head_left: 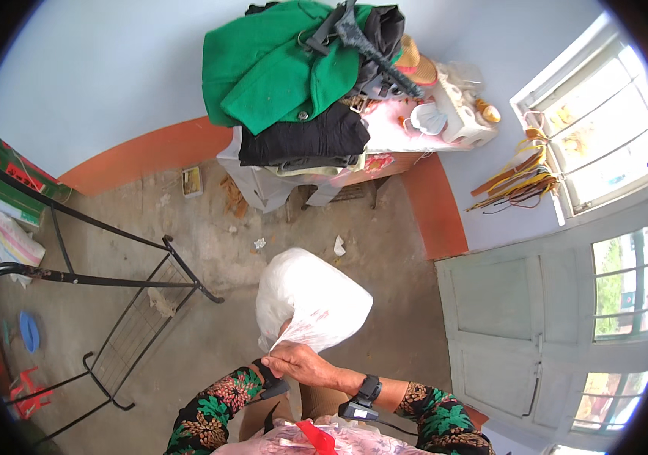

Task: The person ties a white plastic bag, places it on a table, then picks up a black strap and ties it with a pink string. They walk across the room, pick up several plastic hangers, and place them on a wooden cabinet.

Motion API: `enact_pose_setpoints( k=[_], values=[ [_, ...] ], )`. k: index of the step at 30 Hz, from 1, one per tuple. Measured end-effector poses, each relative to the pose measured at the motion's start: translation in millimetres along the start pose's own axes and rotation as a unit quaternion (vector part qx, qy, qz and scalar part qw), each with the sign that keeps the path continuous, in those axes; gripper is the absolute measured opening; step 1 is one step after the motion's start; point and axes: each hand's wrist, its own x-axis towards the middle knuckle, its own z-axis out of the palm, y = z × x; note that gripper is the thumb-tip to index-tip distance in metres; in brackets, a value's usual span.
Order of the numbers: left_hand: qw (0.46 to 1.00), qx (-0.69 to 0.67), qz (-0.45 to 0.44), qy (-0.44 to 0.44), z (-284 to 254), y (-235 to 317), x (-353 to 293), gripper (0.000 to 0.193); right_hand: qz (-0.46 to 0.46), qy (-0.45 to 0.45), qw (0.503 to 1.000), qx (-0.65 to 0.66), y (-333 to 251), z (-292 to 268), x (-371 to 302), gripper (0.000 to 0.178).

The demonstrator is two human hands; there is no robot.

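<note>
A bulging white plastic bag [322, 292] hangs in front of my body, its gathered edge drawn toward me. My right hand [303, 364] is closed on that edge, with the thumb and fingers pinching the thin plastic. Only a sliver of my left hand [284, 328] shows against the bag; the rest goes behind my right hand and the plastic, and its fingers are hidden. Whatever fills the bag cannot be seen.
At left stands a black metal rack [138, 326] with a wire shelf. A table [385, 121] against the far wall carries a green coat [278, 72] and folded black clothes [305, 140]. Scraps of paper [339, 246] lie on the concrete floor. A grey door [498, 303] is at right.
</note>
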Motion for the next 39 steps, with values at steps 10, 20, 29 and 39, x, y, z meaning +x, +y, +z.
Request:
enact_pose_setpoints(
  k=[10, 20, 29, 39],
  values=[
    [0.987, 0.154, 0.036, 0.010, -30.8, 61.8, -46.8, 0.063, 0.126, 0.110, 0.981, 0.093, -40.4, 7.9, -55.7, 0.032],
    [0.987, -0.157, -0.019, 0.005, -20.7, 71.1, -196.5, 0.057, 0.158, -0.001, 0.966, 0.206, -98.5, 111.5, -93.2, 0.038],
    [0.984, 0.026, 0.113, -0.135, 8.6, 37.2, -278.4, 0.053, 0.150, -0.068, 0.981, 0.098, -110.3, 166.9, -124.4, 0.033],
    [0.988, -0.147, 0.017, -0.047, 55.0, 40.3, -286.8, 0.034, 0.183, -0.028, 0.953, 0.241, -140.9, 159.0, -154.6, 0.030]
  ],
)
